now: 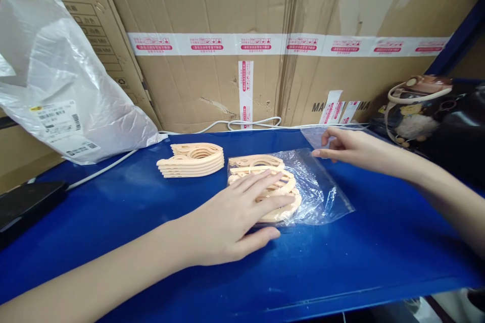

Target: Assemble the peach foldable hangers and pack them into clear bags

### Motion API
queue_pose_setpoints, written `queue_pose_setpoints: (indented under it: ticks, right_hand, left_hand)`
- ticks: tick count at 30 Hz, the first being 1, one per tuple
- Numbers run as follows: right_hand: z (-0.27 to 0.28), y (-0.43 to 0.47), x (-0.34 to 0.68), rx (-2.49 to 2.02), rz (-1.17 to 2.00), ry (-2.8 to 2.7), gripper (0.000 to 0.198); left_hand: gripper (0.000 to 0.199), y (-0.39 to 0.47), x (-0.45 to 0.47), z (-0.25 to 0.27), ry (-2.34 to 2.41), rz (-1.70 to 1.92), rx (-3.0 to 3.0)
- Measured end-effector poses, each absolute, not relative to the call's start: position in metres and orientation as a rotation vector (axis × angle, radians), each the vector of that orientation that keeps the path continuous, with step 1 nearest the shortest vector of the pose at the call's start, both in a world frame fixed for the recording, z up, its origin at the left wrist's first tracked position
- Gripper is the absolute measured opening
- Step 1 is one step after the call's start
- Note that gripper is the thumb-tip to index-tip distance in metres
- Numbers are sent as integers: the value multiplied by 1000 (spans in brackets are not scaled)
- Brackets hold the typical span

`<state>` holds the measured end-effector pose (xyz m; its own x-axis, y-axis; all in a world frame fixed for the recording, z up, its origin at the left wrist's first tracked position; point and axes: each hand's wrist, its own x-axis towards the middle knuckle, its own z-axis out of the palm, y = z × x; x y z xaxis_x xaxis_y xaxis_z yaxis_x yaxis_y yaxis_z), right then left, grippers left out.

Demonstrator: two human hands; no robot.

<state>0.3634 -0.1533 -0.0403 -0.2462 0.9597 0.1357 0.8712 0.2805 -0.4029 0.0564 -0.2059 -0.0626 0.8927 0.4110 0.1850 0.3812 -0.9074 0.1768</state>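
Observation:
My left hand (237,217) lies flat, fingers spread, on a clear plastic bag (316,189) holding peach-coloured folding hangers (261,160). The bag's right part is flat and slack, and the hand hides some of the hangers. Left of the bag sits a neat stack of the same folding hangers (191,161), apart from it. Over the back right of the table, my right hand (341,145) has thumb and forefinger apart, its other fingers partly curled. Beneath and behind it lies another clear plastic sheet or bag (312,136); whether the fingertips touch it I cannot tell.
Cardboard boxes (212,86) wall off the back of the blue table (125,222). A white plastic parcel (71,86) leans at the left, above a dark flat device (30,207). A white cable (250,122) runs along the back. A transparent handled container (413,111) stands right.

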Motion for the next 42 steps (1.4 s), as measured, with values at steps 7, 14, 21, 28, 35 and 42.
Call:
queue_pose_setpoints:
  ticks: [7,14,21,28,35,42]
  right_hand:
    - [-52,-149,343,-1399,914,-2045,39]
    - [-45,-159,321,-1085,1096,-1825,20]
    - [-69,-114,339,-1065,853,-1790,33]
    - [-61,-110,342,-1107,1112,-2162,34]
    - [-64,-105,335,-1150,886,-2317,39]
    - [-77,-101,318,-1246,134,-2530,40]
  left_hand:
    - [59,-203,100,-82,545,486,3047]
    - [52,-201,104,-78,418,569,3047]
    - [43,-204,131,-61,63,774,3502]
    - [43,-201,163,-52,-375,689,3595]
    - [31,-199,117,-41,-95,915,3555]
    - [27,-193,49,-59,285,537,3582]
